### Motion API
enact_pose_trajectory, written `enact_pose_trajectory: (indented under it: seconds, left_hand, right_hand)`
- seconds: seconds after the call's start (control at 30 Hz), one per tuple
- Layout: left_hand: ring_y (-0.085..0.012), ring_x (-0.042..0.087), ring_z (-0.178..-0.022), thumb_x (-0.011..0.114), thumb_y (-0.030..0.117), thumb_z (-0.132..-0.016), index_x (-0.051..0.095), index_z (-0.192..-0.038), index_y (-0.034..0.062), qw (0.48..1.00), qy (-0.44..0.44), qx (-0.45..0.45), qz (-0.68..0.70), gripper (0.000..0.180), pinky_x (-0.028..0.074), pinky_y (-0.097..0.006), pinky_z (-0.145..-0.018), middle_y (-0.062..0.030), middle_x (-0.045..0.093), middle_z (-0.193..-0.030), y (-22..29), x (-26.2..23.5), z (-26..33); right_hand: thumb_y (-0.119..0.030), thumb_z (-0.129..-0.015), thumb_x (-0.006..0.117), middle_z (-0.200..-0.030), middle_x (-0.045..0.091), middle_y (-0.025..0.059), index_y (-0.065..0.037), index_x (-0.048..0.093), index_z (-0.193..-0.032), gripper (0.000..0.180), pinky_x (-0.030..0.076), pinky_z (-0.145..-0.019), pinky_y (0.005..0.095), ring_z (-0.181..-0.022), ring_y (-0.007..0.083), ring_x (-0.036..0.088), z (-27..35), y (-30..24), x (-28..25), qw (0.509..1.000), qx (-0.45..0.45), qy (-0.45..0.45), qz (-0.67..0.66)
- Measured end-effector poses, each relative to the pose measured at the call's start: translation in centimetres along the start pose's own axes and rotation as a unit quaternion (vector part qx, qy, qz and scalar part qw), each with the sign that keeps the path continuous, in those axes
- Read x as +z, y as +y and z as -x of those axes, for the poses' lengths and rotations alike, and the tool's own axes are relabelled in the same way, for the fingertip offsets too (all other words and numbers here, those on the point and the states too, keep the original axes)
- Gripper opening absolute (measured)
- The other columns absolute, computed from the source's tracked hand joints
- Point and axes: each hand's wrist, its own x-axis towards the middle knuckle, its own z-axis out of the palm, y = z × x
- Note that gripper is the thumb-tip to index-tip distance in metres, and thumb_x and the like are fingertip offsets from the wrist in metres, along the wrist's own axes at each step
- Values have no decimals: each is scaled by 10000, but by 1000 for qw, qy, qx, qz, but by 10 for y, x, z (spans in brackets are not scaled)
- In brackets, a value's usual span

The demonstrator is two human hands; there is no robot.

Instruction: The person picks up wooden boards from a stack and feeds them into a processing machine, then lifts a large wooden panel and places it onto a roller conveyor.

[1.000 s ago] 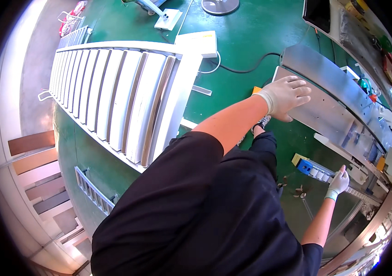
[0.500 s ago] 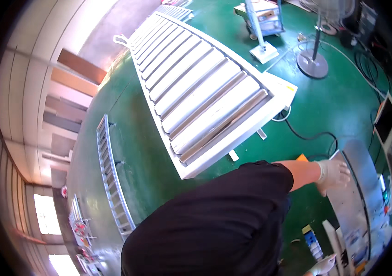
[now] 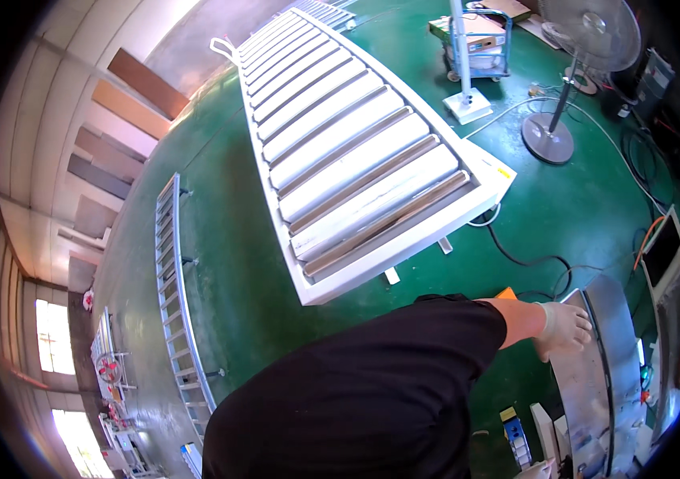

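My left hand (image 3: 567, 329), in a pale work glove, lies with its fingers stretched over the near edge of a long grey metal panel (image 3: 583, 383). A dark seam runs lengthwise between this panel and a second bluish-grey panel (image 3: 619, 335) beside it. Only a gloved part of my right hand (image 3: 543, 471) shows at the lower edge; its fingers are hidden. Close to it are narrow white bars (image 3: 546, 431) and a blue-and-white item with a yellow end (image 3: 517, 439). My black sleeve (image 3: 356, 383) covers the lower middle.
A white roller conveyor (image 3: 356, 152) stretches away behind my arm. A metal ladder-like frame (image 3: 174, 295) stands to the left. A pedestal fan (image 3: 551, 132), a blue cart (image 3: 479, 48) and loose black cables (image 3: 531, 259) are on the green floor at right.
The view has shifted, so the conveyor and cart appear farther right. My left hand stays on the metal panel. My right hand has slipped mostly out of the lower edge.
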Motion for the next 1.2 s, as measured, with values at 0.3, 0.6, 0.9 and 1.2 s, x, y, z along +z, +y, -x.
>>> enact_pose_trajectory:
  seconds: [0.3, 0.6, 0.9, 1.2]
  left_hand:
    - [-329, 405, -1487, 910, 396, -688, 537, -1409, 101, 998, -36, -35, 42, 863, 333, -488, -1219, -101, 512, -1514, 0, -31, -25]
    - [-345, 400, -1482, 903, 399, -676, 528, -1430, 112, 998, -47, -36, -25, 890, 276, -499, -1257, -113, 482, -1549, 27, -19, -34]
    - [-372, 363, -1517, 876, 443, -696, 526, -1463, 76, 996, -65, -47, -42, 920, 246, -513, -1273, -151, 455, -1594, 22, -15, -25]
    - [-340, 381, -1503, 856, 507, -749, 519, -1468, 96, 997, -66, -31, -35, 894, 285, -519, -1252, -130, 470, -1571, 21, -30, -31]
  right_hand:
    - [-416, -1010, 629, -967, 796, 160, -77, 821, -1034, 390, 580, -811, 393, -870, 284, 757, -12, -29, -9, 964, 162, -50, -203]
    - [-458, -986, 576, -718, 707, 140, -116, 744, -683, 486, 533, -751, 506, -760, 380, 694, -23, -31, -46, 980, 162, -78, -86]
    - [-458, -973, 581, -708, 710, 131, -125, 744, -672, 477, 521, -758, 506, -748, 381, 688, -15, -36, -40, 980, 164, -47, -103]
    - [-484, -969, 595, -745, 729, 129, -109, 746, -690, 491, 528, -725, 497, -766, 366, 711, -13, -29, -25, 983, 169, -20, -74]
